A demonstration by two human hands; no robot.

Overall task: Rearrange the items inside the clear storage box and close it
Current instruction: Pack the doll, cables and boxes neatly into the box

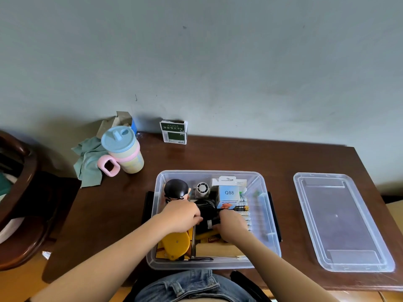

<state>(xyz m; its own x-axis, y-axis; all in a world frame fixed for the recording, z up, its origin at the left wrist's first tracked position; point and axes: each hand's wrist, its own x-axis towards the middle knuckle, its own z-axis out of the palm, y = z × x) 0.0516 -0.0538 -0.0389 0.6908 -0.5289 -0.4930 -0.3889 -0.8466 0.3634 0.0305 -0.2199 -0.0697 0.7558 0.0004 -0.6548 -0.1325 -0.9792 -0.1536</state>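
Brown table holds clear storage box containing carton marked "Q88".

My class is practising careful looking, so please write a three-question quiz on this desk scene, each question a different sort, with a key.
1. True or false: the lid is on the clear box.
2. Which sits left of the box? A) cup B) lamp C) book
3. Fill in: the white carton in the box reads ____.

Key:
1. False; the lid lies on the desk to the box's right.
2. A, the cup.
3. Q88, on the carton.
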